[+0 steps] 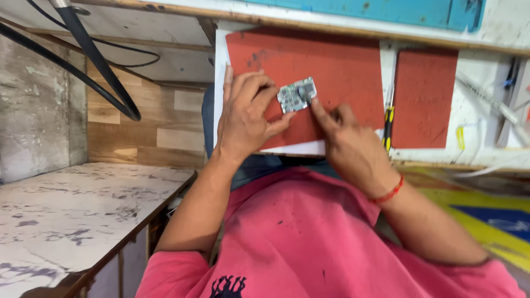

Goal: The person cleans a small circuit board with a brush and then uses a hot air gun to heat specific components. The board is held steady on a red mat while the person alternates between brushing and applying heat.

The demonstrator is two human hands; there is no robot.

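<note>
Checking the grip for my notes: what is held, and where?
The left hand pinches a small circuit board by its left edge; the right hand fingertip touches its right edge.

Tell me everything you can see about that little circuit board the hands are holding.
The circuit board is a small, flat, roughly rectangular piece, greenish-grey with tiny silvery parts and one darker round part on its face. It sits slightly tilted over the large red mat. The left hand pinches its left edge with its fingertips; the right hand touches its right edge with the forefinger. Finer detail is too small to tell.
</note>
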